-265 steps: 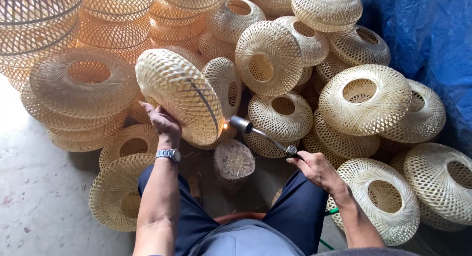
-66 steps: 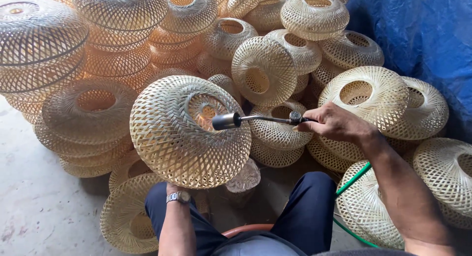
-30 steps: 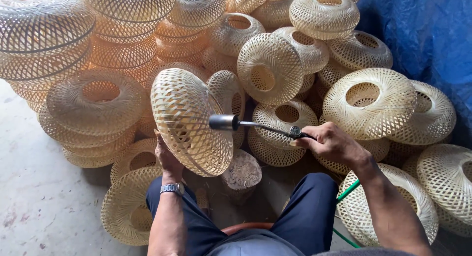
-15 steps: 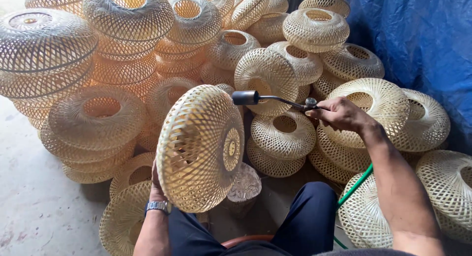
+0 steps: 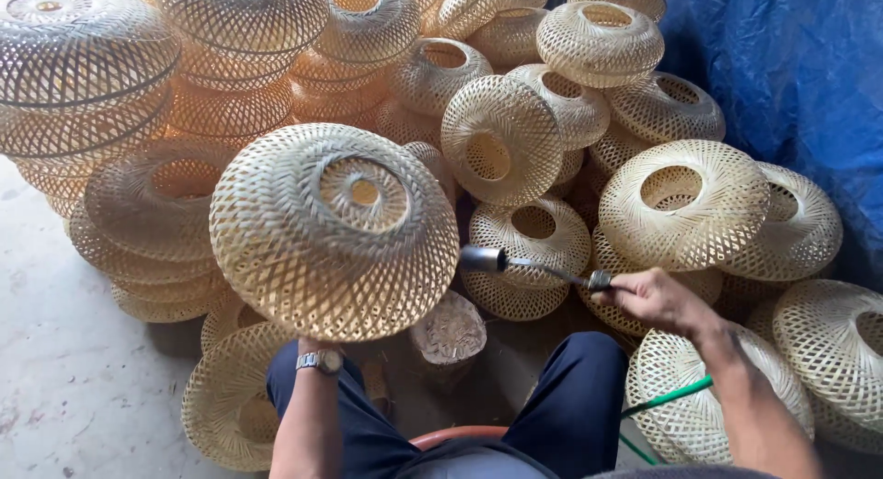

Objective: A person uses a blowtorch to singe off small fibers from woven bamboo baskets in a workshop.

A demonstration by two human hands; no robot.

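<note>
At frame centre-left we hold up the woven bamboo shade (image 5: pixel 333 229), our left hand (image 5: pixel 311 343) hidden beneath it, grip unclear. It looks light, springy and crushable, best held by its rim. Our right hand (image 5: pixel 655 300) grips the torch wand (image 5: pixel 533 267), centre-right.

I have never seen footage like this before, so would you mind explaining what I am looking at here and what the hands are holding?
There is no machine here: a person wears a camera on the head, so the one picture looks down over their own arms and knees. The left hand, mostly hidden, with a wristwatch on its arm, holds up a large round woven basket shade. The right hand grips a thin metal torch-like tool whose dark nozzle points at the side of that shade; a green hose runs by the right arm. Around them, piles of similar woven shades stand on the concrete floor, with a small wooden stump between the knees and a blue tarpaulin on the right.
</note>
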